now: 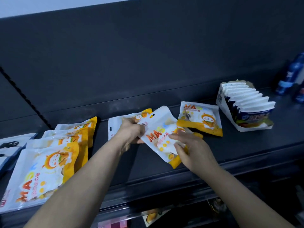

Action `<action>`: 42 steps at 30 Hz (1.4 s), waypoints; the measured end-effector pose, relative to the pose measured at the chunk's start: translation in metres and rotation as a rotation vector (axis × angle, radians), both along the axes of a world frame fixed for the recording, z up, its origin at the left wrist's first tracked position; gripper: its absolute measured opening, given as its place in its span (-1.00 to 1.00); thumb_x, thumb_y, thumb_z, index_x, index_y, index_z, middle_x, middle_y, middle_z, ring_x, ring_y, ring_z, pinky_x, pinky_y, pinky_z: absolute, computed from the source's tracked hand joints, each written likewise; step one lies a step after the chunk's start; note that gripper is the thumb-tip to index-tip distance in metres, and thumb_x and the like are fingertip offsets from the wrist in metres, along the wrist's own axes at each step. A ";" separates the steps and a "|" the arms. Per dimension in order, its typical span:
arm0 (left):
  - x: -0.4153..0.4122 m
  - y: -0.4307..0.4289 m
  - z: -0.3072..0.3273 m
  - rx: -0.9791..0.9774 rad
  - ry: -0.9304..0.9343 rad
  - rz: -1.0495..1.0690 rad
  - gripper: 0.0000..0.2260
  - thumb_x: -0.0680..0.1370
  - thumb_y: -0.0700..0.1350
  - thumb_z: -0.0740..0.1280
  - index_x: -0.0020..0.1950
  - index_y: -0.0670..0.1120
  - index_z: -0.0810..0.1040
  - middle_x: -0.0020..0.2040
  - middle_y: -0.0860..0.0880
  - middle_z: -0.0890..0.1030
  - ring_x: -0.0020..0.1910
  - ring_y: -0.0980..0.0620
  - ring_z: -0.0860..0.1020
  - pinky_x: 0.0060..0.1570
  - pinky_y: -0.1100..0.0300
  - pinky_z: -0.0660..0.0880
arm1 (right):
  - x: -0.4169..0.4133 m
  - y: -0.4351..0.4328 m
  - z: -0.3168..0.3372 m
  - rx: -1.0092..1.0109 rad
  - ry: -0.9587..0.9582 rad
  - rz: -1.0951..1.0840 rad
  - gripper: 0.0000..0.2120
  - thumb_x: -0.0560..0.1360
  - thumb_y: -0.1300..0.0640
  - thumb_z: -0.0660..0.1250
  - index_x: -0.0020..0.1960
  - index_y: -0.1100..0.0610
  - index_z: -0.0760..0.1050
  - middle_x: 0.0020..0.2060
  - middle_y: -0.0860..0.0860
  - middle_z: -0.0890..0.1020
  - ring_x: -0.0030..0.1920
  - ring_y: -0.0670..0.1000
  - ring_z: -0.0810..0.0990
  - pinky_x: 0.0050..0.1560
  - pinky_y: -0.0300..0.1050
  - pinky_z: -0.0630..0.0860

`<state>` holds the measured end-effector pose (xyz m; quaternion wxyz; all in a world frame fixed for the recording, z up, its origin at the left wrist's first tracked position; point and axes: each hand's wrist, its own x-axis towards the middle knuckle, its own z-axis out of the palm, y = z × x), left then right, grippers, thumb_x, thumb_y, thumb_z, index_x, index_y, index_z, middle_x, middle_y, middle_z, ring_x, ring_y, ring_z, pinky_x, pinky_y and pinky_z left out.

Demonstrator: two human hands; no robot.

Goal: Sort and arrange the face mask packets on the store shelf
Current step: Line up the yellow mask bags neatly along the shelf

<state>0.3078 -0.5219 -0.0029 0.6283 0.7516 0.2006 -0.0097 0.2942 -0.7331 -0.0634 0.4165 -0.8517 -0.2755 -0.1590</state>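
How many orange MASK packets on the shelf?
7: four in the left stack; a held packet gripped by the left hand, right hand touching it; a flat packet beneath; a right packet. Others may be hidden.

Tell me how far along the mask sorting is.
Done: an overlapping row of orange mask packets lies at left. In hand: left hand grips a tilted packet, right hand touches it. To do: the packet beneath it and a loose packet to the right.

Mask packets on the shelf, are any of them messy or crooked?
Yes. One orange packet lies crooked by the white box, away from the stack. The left hand grips a tilted packet; the right hand touches it.
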 end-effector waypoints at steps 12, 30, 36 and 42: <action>-0.069 0.070 -0.027 0.754 0.232 0.216 -0.41 0.41 -0.09 0.45 0.36 -0.11 0.28 0.22 -0.07 0.47 0.22 -0.14 0.49 0.15 0.04 0.50 | 0.008 0.092 0.009 -0.534 0.177 0.052 -0.23 0.34 -0.18 0.38 0.47 -0.09 0.18 0.48 0.03 0.04 0.45 0.18 -0.03 0.25 0.08 0.36; -0.041 0.044 -0.004 1.094 0.135 -0.434 -0.33 0.51 0.20 0.34 0.53 0.14 0.12 0.56 0.00 0.13 0.50 -0.12 0.18 0.37 -0.15 0.30 | 0.037 0.065 0.017 -0.536 0.282 -0.098 -0.31 0.52 -0.16 0.20 0.54 -0.04 -0.01 0.55 0.01 -0.07 0.54 0.14 -0.11 0.47 0.16 0.11; 0.005 0.002 0.004 1.159 0.046 -0.536 -0.46 0.55 0.05 0.33 0.49 0.16 0.24 0.48 -0.02 0.26 0.44 -0.13 0.27 0.33 -0.06 0.36 | 0.048 0.007 0.014 -0.742 0.402 -0.330 -0.32 0.56 -0.31 -0.12 0.55 0.03 -0.04 0.55 0.05 -0.01 0.52 0.25 -0.14 0.42 0.31 -0.03; 0.025 -0.024 0.022 1.230 0.216 -0.701 -0.19 0.52 0.03 0.39 0.59 0.03 -0.06 0.59 -0.08 0.07 0.53 -0.14 0.16 0.39 0.04 0.32 | 0.027 -0.020 0.018 -0.855 0.195 -0.368 -0.57 0.58 -0.13 0.10 0.39 0.00 0.29 0.30 -0.03 0.42 0.36 0.11 0.32 0.25 0.17 0.26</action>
